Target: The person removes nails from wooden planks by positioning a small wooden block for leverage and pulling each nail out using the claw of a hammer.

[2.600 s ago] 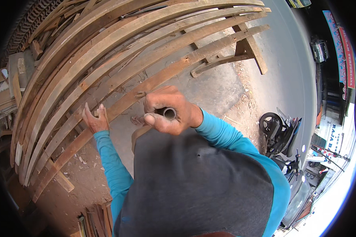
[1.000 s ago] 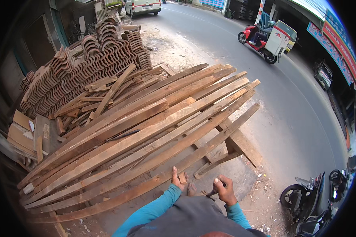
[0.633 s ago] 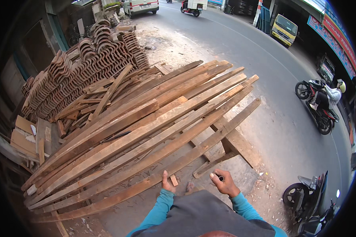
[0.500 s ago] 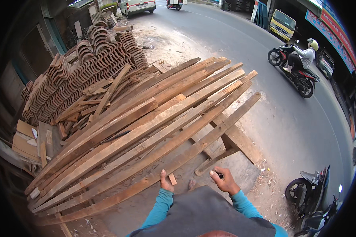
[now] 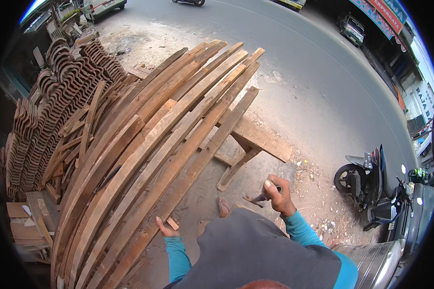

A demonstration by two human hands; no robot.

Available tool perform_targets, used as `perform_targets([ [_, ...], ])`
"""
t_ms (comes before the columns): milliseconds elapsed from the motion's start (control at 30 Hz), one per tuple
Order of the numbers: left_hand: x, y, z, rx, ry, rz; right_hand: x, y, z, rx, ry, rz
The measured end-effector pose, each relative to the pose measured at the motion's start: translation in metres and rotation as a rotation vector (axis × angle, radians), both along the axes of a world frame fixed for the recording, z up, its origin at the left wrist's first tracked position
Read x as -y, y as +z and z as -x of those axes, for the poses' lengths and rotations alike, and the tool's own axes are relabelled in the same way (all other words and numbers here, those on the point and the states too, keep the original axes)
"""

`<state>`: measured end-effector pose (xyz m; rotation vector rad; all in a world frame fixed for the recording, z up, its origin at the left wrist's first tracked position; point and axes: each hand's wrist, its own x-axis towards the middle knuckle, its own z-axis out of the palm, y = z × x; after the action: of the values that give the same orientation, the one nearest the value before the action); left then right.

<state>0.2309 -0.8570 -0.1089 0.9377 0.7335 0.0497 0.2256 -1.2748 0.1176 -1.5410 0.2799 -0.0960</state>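
Note:
Long wooden beams (image 5: pixel 152 159) lie side by side across supports in front of me. At the edge of the nearest beam (image 5: pixel 190 180) is my left hand (image 5: pixel 167 228), its thumb over the wood and its other fingers mostly hidden. A small wood block (image 5: pixel 172 223) shows right beside that hand. Off to the right, my right hand (image 5: pixel 280 196) is closed around a hammer (image 5: pixel 256 200). The hammer's metal head points left, apart from the beams, and its handle end shows above the fist.
A wooden bench (image 5: pixel 260 137) stands under the beams' right end. Stacked roof tiles (image 5: pixel 58 106) and scrap wood (image 5: pixel 77 139) fill the left side. Parked motorbikes (image 5: pixel 366 180) are at the right, and a road (image 5: pixel 318 82) runs beyond.
My view has swung to the right, so the beams appear farther left. The hammer's head has come into sight below my right hand. The passing motorbike rider is out of view.

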Motion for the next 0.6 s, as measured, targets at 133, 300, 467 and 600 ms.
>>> perform_targets([
  [133,0.014,0.013,0.001,0.001,0.11,-0.05,0.022,0.026,-0.036,0.153,-0.086,-0.033],
  [300,0.043,0.013,-0.01,-0.061,0.18,-0.096,0.063,0.069,-0.105,0.446,0.033,-0.012],
  [467,0.076,-0.039,0.013,-0.137,0.365,-0.117,0.129,0.056,-0.188,0.727,0.246,-0.024],
  [600,0.172,-0.095,0.048,-0.266,0.427,-0.142,0.173,-0.009,-0.24,0.586,0.299,0.059],
])
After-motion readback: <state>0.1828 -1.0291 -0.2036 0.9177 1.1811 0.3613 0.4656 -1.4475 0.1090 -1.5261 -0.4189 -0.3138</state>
